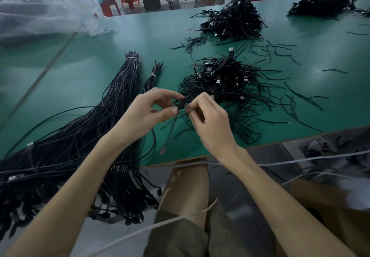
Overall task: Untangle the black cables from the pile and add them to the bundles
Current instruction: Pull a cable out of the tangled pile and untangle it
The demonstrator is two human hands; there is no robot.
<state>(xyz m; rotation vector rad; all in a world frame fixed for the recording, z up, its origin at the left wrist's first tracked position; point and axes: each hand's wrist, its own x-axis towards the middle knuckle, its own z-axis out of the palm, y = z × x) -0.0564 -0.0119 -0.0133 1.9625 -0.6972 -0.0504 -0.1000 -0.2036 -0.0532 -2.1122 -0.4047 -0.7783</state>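
Observation:
Over the near part of the green table [100, 56], my left hand [144, 114] and my right hand [208, 120] both pinch a small coiled black cable [180, 103]. Its loose end hangs down toward the table edge. Just behind my hands lies a tangled pile of black cables [226, 76] with silver plugs. To the left lie two tied bundles: a large bundle [84, 134] running off the table edge and a thin bundle [153, 74] with a white tie.
Two more black cable heaps sit farther back, the middle heap [234, 19] and the far-right heap [324, 1]. Loose cable ties [280, 50] litter the right side. A clear plastic bag [46, 12] lies at the back left. White cords [300, 161] cross below the table edge, over my lap.

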